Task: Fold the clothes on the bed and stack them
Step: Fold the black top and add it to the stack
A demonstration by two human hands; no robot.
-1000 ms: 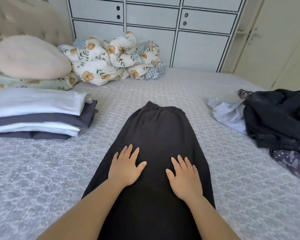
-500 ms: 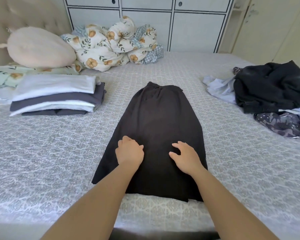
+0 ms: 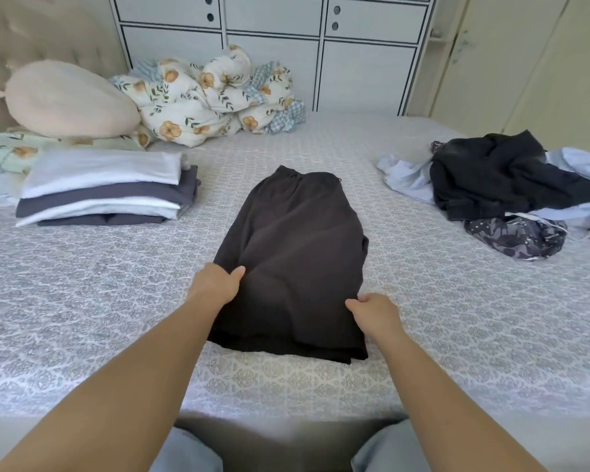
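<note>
A dark brown-black garment (image 3: 297,247) lies flat lengthwise in the middle of the bed (image 3: 82,318), its waistband at the far end. My left hand (image 3: 217,284) grips its left edge about halfway along, thumb on top of the cloth. My right hand (image 3: 375,313) pinches the right edge nearer the hem, fingers curled under the fabric. A folded stack of white and grey clothes (image 3: 106,189) sits at the left. An unfolded heap (image 3: 511,185) of black, pale blue and patterned clothes lies at the right.
A beige cushion (image 3: 69,100) and a flowered duvet bundle (image 3: 212,100) lie at the head of the bed. White cabinets (image 3: 273,42) stand behind. The bed's near edge runs along the bottom, with my knees below it.
My hands went from pressing flat on the garment's middle to curling and gripping its left and right edges. The camera has pulled back, so the garment's hem and the bed edge now show.
</note>
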